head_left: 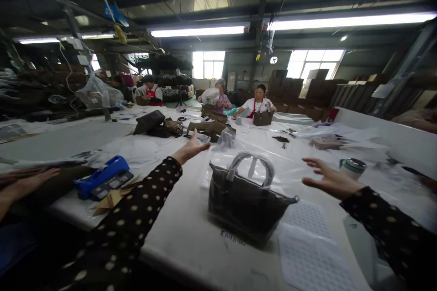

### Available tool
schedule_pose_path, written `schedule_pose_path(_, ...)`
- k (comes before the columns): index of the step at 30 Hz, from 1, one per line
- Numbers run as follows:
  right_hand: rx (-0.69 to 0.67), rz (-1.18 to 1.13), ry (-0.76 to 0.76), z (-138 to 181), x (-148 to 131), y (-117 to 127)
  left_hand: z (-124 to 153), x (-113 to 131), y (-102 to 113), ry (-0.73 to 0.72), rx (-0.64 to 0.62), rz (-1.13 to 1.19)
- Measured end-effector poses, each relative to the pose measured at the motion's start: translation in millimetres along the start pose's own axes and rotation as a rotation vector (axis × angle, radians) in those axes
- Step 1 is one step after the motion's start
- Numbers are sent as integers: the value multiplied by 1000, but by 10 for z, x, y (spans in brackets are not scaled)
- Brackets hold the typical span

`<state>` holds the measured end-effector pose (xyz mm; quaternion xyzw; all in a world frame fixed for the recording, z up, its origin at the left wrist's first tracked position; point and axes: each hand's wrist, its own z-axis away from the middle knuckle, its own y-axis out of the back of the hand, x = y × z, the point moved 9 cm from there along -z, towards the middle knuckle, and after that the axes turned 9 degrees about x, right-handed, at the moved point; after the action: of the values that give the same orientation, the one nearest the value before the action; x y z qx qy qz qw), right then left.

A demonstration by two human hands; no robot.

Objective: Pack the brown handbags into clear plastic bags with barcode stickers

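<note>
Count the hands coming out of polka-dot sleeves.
2: the left hand, open, to the left of the plastic-covered handbag; the right hand, open, to its right, near the cup.

the dark bag (247,204) in clear plastic stands between my left hand (191,148) and right hand (329,179), its looped handles (269,170) jutting up. i can pass over bare worktop (179,220) left of it; a lidded cup (353,168) stands just beside my right hand, brown bags (213,129) beyond my left.
</note>
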<state>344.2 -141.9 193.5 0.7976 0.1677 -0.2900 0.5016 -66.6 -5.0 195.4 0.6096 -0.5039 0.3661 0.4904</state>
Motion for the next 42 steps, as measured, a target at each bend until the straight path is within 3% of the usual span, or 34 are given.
schedule_pose_path(2, -146, -161, -58, 161, 182, -297, -179, -230, -337, 36, -24, 74)
schedule_pose_path(4, -200, -168, 50, 278, 228, -422, -329, -375, -646, 51, -67, 142)
schedule_pose_path(5, -136, -132, 129, 304, 242, -375, -386, -431, -770, 61, -93, 178)
schedule_pose_path(7, 151, -86, 197, 327, 351, -108, -464, -516, -929, 86, -137, 259)
schedule_pose_path(9, 405, -197, 96, 366, 606, 106, -497, -556, -970, 104, -166, 351)
schedule_pose_path(10, 451, -305, -3, 375, 768, 97, -499, -557, -959, 109, -177, 399)
schedule_pose_path(12, 361, -568, -193, 362, 996, -179, -485, -527, -901, 119, -191, 485)
schedule_pose_path(14, 283, -800, -300, 359, 1028, -479, -461, -456, -804, 122, -173, 553)
schedule_pose_path(16, 356, -1006, -315, 365, 934, -558, -434, -341, -658, 99, -112, 610)
schedule_pose_path(20, 504, -1249, -302, 394, 603, -329, -298, -2, -267, -13, 32, 701)
schedule_pose_path(24, 521, -1208, -267, 366, 276, -54, -59, 311, -18, -100, 36, 630)
schedule_pose_path(27, 598, -1165, -289, 347, 217, 51, 98, 424, 49, -104, -4, 468)
schedule_pose_path(30, 667, -1190, -277, 353, 201, 119, 201, 537, 304, -192, 123, 491)
schedule_pose_path(32, 624, -1170, -237, 351, 134, 115, 229, 518, 449, -181, 182, 497)
schedule_pose_path(37, 502, -1122, -154, 376, 87, 29, 292, 266, 586, -99, 154, 591)
schedule_pose_path(39, 405, -1190, -126, 356, 144, -60, 367, 110, 512, -69, 86, 654)
schedule_pose_path(42, 144, -1177, -235, 300, 282, -365, 486, -220, 198, 101, -69, 613)
